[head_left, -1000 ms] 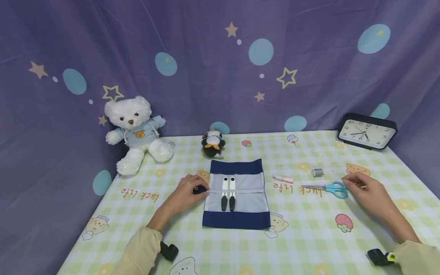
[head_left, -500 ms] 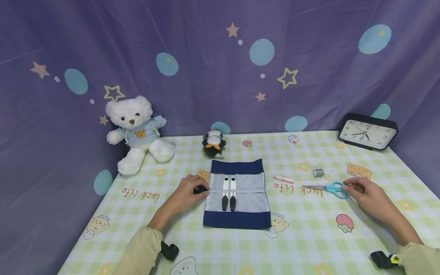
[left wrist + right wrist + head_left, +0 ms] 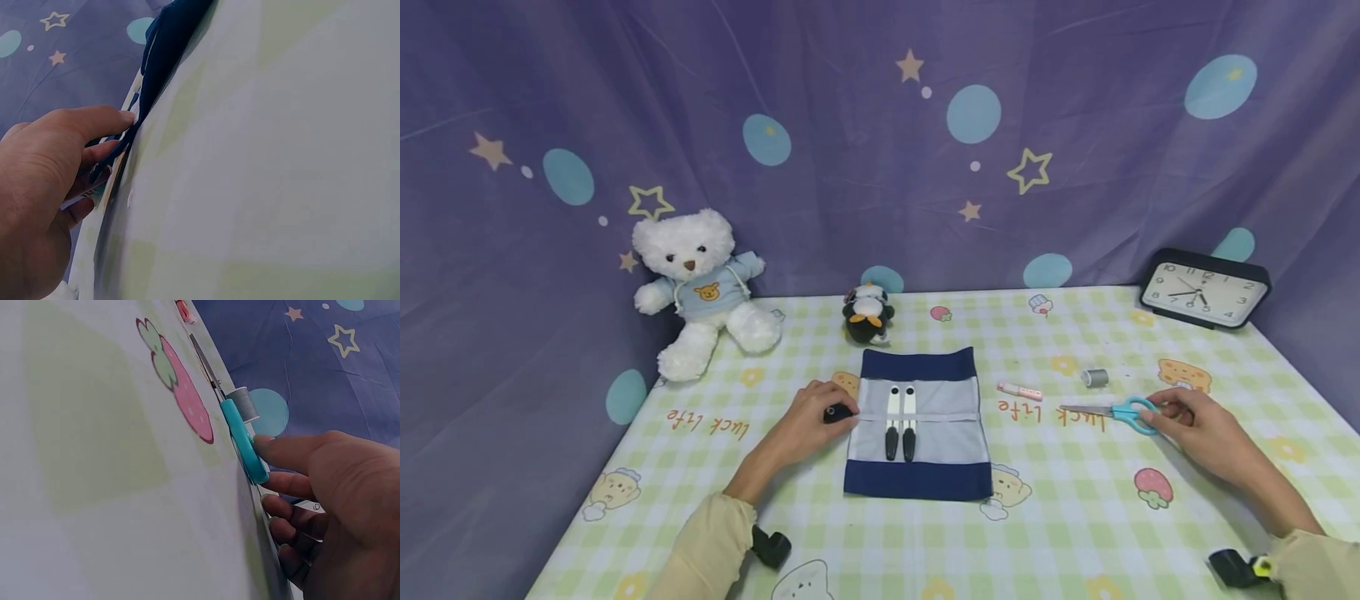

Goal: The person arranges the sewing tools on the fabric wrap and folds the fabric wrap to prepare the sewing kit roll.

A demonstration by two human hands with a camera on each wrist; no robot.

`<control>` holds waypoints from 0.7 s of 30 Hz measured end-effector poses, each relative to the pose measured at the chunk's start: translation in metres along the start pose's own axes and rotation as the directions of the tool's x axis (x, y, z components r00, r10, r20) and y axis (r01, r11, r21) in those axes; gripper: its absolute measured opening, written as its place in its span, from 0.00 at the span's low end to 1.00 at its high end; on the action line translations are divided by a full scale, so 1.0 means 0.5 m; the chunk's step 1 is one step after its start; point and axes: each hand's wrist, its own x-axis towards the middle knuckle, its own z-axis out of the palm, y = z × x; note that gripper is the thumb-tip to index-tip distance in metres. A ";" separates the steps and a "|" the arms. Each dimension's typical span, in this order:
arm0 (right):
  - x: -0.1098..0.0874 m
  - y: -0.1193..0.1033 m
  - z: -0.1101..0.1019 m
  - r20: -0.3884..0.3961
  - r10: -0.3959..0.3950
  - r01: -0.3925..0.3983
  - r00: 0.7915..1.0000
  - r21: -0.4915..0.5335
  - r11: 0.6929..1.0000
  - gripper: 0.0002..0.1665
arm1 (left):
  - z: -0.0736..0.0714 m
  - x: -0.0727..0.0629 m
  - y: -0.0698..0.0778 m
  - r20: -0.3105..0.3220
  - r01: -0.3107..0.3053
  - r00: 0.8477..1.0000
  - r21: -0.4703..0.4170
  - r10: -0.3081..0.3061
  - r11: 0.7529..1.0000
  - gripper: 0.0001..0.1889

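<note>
An unfolded cloth pouch [image 3: 931,442], grey inside with navy bands, lies flat in the middle of the table. Under its thin cross strap sit two slim white tools [image 3: 892,408] with black ends, side by side. My left hand [image 3: 808,423] pinches the pouch's left edge, by a navy tab [image 3: 837,412] with a snap; the left wrist view shows navy cloth [image 3: 140,106] between thumb and fingers. On the right, my right hand [image 3: 1206,429] pinches the turquoise handle of the scissors [image 3: 1135,414] between thumb and index finger. Their blades point left, flat on the tablecloth.
A grey thread spool [image 3: 1095,378] and a small pink-and-white stick [image 3: 1019,391] lie behind the scissors. Farther back are a white teddy bear [image 3: 703,287], a penguin toy [image 3: 868,314] and a black clock [image 3: 1204,287]. A purple curtain [image 3: 880,167] hangs behind the table.
My right hand has moved slightly onto the scissors' handle and its fingers have closed there. The left hand, pouch and scissors stay in place; the head view has shifted a little.
</note>
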 end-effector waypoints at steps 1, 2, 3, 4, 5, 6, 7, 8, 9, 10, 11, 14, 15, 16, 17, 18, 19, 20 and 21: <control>0.000 0.000 0.000 -0.002 -0.006 0.006 1.000 -0.003 1.000 0.23 | 0.000 0.000 0.000 0.001 0.001 1.000 0.002 -0.001 1.000 0.04; 0.000 0.001 0.000 -0.002 -0.013 0.013 1.000 -0.005 1.000 0.23 | 0.000 0.001 0.001 0.002 0.003 1.000 0.004 -0.003 1.000 0.04; 0.000 0.002 0.000 -0.004 -0.019 0.019 1.000 -0.006 1.000 0.22 | 0.000 0.001 0.001 0.004 0.005 1.000 0.005 -0.005 1.000 0.04; 0.000 0.002 0.000 -0.006 -0.025 0.025 1.000 -0.007 1.000 0.22 | 0.000 0.002 0.001 0.004 0.006 1.000 0.006 -0.006 1.000 0.04; 0.000 0.002 0.001 -0.008 -0.031 0.031 0.999 -0.008 0.999 0.21 | 0.000 0.002 0.001 0.005 0.008 1.000 0.007 -0.008 1.000 0.04; 0.000 0.003 0.001 -0.011 -0.037 0.036 0.999 -0.009 0.999 0.21 | 0.001 0.003 0.001 0.006 0.009 1.000 0.008 -0.009 1.000 0.04; 0.000 0.003 0.001 -0.015 -0.043 0.042 0.999 -0.010 0.999 0.20 | 0.001 0.003 0.001 0.005 0.010 1.000 0.009 -0.010 1.000 0.05; 0.000 0.004 0.002 -0.018 -0.047 0.047 0.999 -0.008 0.999 0.19 | 0.001 0.004 0.001 0.003 0.010 1.000 0.009 -0.010 1.000 0.05; -0.001 0.004 0.003 -0.024 -0.052 0.052 0.998 -0.006 0.999 0.19 | 0.001 0.004 0.001 0.001 0.009 1.000 0.010 -0.009 1.000 0.05; -0.001 0.004 0.004 -0.028 -0.055 0.055 0.998 -0.004 0.998 0.18 | 0.002 0.004 0.001 -0.002 0.007 1.000 0.012 -0.006 1.000 0.04; -0.001 0.005 0.005 -0.032 -0.059 0.059 0.998 0.000 0.998 0.18 | 0.002 0.004 0.000 -0.006 0.005 1.000 0.012 -0.005 1.000 0.04; -0.003 0.006 0.008 -0.035 -0.067 0.068 0.997 0.024 0.997 0.17 | 0.004 0.005 0.000 -0.019 -0.005 1.000 0.023 0.005 1.000 0.05; -0.003 0.006 0.009 -0.036 -0.071 0.072 0.997 0.033 0.997 0.17 | 0.004 0.006 0.000 -0.021 -0.007 1.000 0.027 0.008 1.000 0.05; -0.004 0.006 0.009 -0.036 -0.074 0.075 0.997 0.042 0.996 0.17 | 0.004 0.006 0.001 -0.022 -0.008 1.000 0.031 0.008 0.999 0.05; -0.004 0.006 0.010 -0.037 -0.077 0.079 0.996 0.050 0.996 0.16 | 0.005 0.007 0.001 -0.022 -0.007 1.000 0.035 0.007 0.999 0.05; -0.005 0.007 0.010 -0.038 -0.080 0.082 0.996 0.057 0.995 0.16 | 0.005 0.007 0.002 -0.022 -0.009 1.000 0.044 0.010 0.999 0.05; -0.005 0.007 0.011 -0.041 -0.082 0.084 0.996 0.061 0.995 0.16 | 0.005 0.008 0.003 -0.020 -0.006 1.000 0.046 0.007 0.999 0.05; -0.006 0.007 0.011 -0.045 -0.084 0.087 0.995 0.068 0.994 0.16 | 0.005 0.009 0.003 -0.015 -0.001 1.000 0.046 0.002 0.999 0.05; -0.006 0.008 0.011 -0.049 -0.086 0.089 0.995 0.071 0.993 0.16 | 0.005 0.010 0.004 -0.012 0.002 1.000 0.051 -0.001 0.999 0.05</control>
